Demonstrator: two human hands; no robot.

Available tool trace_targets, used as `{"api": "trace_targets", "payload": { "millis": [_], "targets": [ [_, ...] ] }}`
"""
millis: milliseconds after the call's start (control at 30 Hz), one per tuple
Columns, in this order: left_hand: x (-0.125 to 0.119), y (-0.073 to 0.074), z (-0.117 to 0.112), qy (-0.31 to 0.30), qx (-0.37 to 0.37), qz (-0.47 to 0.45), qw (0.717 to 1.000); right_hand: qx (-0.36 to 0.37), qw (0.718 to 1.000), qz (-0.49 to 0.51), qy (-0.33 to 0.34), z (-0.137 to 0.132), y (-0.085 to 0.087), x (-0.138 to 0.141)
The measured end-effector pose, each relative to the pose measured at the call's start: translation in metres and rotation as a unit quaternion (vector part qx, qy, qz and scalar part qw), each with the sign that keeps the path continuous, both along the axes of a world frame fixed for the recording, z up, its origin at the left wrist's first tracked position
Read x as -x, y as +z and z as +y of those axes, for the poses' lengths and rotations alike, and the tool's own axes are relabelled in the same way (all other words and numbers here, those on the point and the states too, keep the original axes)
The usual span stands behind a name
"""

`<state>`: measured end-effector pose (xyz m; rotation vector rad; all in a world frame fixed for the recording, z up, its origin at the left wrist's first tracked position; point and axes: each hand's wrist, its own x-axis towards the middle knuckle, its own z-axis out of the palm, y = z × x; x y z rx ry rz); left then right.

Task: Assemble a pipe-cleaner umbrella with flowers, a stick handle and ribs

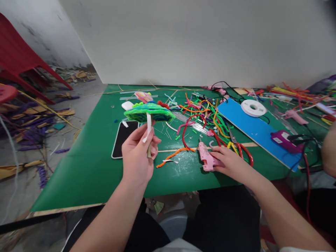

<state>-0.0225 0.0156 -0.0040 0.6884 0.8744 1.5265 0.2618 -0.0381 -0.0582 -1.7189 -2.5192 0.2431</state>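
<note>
My left hand (pixel 139 150) is closed round the stem of a pipe-cleaner craft piece (pixel 149 112), held up above the table. Its wide top is green and blue, with a bit of red at the far edge, and a white strip (pixel 148 127) hangs down from it over my fingers. At the right, my right hand (pixel 228 161) has its fingers on the handle of a pink glue gun (pixel 206 157), whose nozzle points away from me. Just beyond that hand lie red-handled scissors (pixel 245 154). An orange pipe cleaner (pixel 174 155) lies between my hands.
Loose pipe cleaners (pixel 202 112) are heaped mid-table. A phone (pixel 123 134) lies at left. A blue board (pixel 258 131) carries a white ribbon roll (pixel 253 107) and a purple power adapter (pixel 286 141) with cables. Another pink glue gun (pixel 295 116) and a person's arm (pixel 329 150) are at far right.
</note>
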Motion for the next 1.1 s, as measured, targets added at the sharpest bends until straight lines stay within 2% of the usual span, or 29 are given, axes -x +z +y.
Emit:
{"api": "trace_targets", "payload": {
  "millis": [133,267,367,400,433,533,633,733,900,1000,1100],
  "targets": [
    [0.002,0.001,0.002,0.005,-0.009,-0.008,1.000,-0.005,1.000,-0.022,-0.015,-0.007,0.000,-0.007],
    [0.003,0.003,0.003,0.013,-0.007,-0.015,1.000,-0.053,0.998,-0.005,-0.022,-0.013,0.010,0.000],
    [0.003,0.003,0.003,0.014,-0.005,-0.017,1.000,-0.140,0.988,0.052,-0.042,-0.008,0.021,0.036],
    [0.003,0.003,0.003,0.013,-0.004,-0.016,1.000,-0.157,0.984,0.083,-0.025,-0.004,0.023,0.054],
    [0.003,0.003,0.003,0.011,-0.003,-0.014,1.000,-0.160,0.981,0.108,0.020,0.001,0.024,0.073],
    [0.002,0.003,0.003,0.009,0.004,-0.010,1.000,-0.099,0.987,0.091,0.091,0.018,0.016,0.125],
    [0.002,0.003,0.003,0.015,0.019,-0.011,1.000,-0.035,0.992,0.028,0.119,0.035,0.001,0.153],
    [0.001,0.002,0.004,0.020,0.029,-0.009,0.999,-0.021,0.990,0.009,0.136,0.045,-0.007,0.157],
    [-0.003,-0.002,0.005,0.000,0.025,-0.003,1.000,-0.021,0.991,0.015,0.131,0.051,-0.004,0.154],
    [-0.007,-0.004,0.005,0.011,0.034,0.011,0.999,-0.031,0.994,0.028,0.099,0.057,0.005,0.148],
    [-0.011,-0.002,0.004,0.008,0.058,0.026,0.998,-0.053,0.995,0.074,0.043,0.063,0.027,0.132]
  ]
}}
